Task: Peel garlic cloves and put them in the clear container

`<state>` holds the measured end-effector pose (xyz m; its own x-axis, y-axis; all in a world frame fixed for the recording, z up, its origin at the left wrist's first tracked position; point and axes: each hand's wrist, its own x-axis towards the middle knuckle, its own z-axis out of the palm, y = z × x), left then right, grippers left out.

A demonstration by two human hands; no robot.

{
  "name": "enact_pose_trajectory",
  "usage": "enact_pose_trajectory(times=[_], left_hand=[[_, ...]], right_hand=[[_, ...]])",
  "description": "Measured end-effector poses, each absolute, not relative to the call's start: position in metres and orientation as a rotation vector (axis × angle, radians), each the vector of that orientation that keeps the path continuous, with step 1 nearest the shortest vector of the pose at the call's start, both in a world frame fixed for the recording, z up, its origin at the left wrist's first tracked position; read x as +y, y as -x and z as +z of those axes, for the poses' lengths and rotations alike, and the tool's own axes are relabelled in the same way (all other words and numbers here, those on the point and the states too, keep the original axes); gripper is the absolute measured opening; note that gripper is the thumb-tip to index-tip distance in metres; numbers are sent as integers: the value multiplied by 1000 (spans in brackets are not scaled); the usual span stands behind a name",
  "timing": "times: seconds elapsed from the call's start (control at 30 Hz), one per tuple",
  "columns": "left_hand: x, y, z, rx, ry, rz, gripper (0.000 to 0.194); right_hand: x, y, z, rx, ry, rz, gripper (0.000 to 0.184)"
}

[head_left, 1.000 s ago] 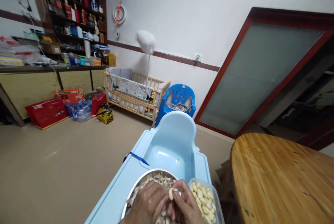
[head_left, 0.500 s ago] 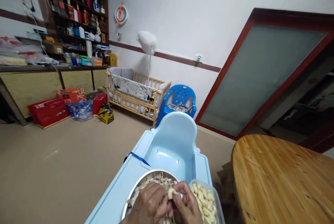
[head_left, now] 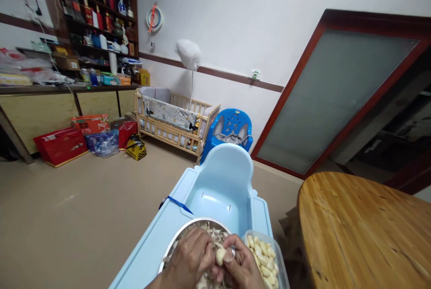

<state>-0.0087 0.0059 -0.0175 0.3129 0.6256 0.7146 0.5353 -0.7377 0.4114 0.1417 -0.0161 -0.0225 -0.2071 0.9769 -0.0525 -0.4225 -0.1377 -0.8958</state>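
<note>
A pale peeled garlic clove [head_left: 220,256] is pinched between the pressed-together fingers of the left hand [head_left: 186,262] and right hand [head_left: 242,266], above a round steel bowl [head_left: 202,220] of papery garlic skins [head_left: 215,235], its middle hidden by the hands. A clear plastic tub [head_left: 278,253] of peeled cloves [head_left: 261,257] stands beside it on a pale-blue plastic high-chair tray [head_left: 148,253], both cut off by the lower frame edge.

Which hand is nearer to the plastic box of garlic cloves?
Right. The right hand is beside the plastic box; the left hand is farther away, over the steel bowl.
</note>
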Motion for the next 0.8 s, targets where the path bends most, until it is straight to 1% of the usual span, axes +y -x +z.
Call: enact_pose_trajectory(times=[0.23,0.37,0.5,0.63,0.8], left_hand=[[7,7,-21,1228,-2512,1467,24],[8,7,-26,1309,-2533,1388,24],[9,10,-33,1408,-2560,1260,24],[7,13,-34,1350,-2569,1131,21],[3,13,-25,1112,-2424,1132,20]], right_hand=[[-18,-141,-16,-917,767,1703,35],[-18,-144,-18,-884,781,1730,37],[-16,-148,-18,-787,781,1708,30],[-13,-148,-16,-689,794,1647,30],[-11,-148,-19,-612,825,1591,28]])
